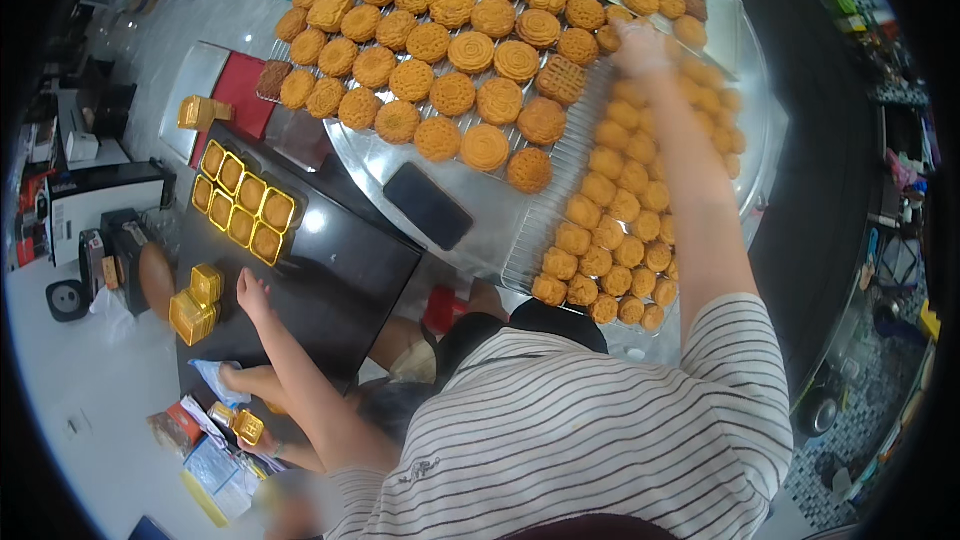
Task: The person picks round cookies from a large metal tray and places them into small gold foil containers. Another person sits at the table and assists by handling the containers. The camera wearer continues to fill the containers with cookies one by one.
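My right hand [640,49] reaches over the far end of the wire racks and touches or nearly touches a golden mooncake [609,38]; whether it grips it I cannot tell. My left hand [253,294] hovers over the dark table [330,292] with fingers apart and nothing in it. Just beyond it stand gold plastic trays holding mooncakes [241,217]. Stacked empty gold trays [195,307] are to its left. Large patterned mooncakes [471,52] cover one wire rack; smaller ones [630,247] crowd the rack [544,221] beneath my right arm.
A smartphone [428,205] lies on the round metal table [491,240]. At lower left a co-worker's hands, one gloved [219,382], are near my left forearm; the other holds a gold tray [248,427]. More gold trays [201,112] stand by a red surface [238,94].
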Demonstrator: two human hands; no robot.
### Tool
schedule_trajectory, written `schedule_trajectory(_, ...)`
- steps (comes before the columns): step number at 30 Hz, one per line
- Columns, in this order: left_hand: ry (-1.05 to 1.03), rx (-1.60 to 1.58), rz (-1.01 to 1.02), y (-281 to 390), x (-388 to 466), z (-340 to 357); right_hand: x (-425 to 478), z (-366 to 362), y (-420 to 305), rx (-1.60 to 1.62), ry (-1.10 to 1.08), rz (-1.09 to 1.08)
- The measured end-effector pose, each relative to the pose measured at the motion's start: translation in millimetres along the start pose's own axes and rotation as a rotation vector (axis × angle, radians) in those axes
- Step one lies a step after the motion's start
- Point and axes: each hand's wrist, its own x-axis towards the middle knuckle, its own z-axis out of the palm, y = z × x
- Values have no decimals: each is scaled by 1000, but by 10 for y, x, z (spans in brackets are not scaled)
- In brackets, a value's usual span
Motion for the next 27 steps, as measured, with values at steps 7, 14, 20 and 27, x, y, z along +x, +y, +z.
schedule_trajectory(7, -43, 94, 44, -185, -614, -660, 195, 127, 39, -82, -14, -128)
schedule_trajectory(14, -61, 52, 13, -434, -726, -724, 115, -15, 54, -43, -10, -70)
schedule_trajectory(20, 25, 525, 413, -429, -746, -856, -524, -250, 97, 986, -135, 4)
schedule_trajectory(27, 217, 1105, 463, -96, -1295, -584, -1782, -659, -104, 1749, -198, -136)
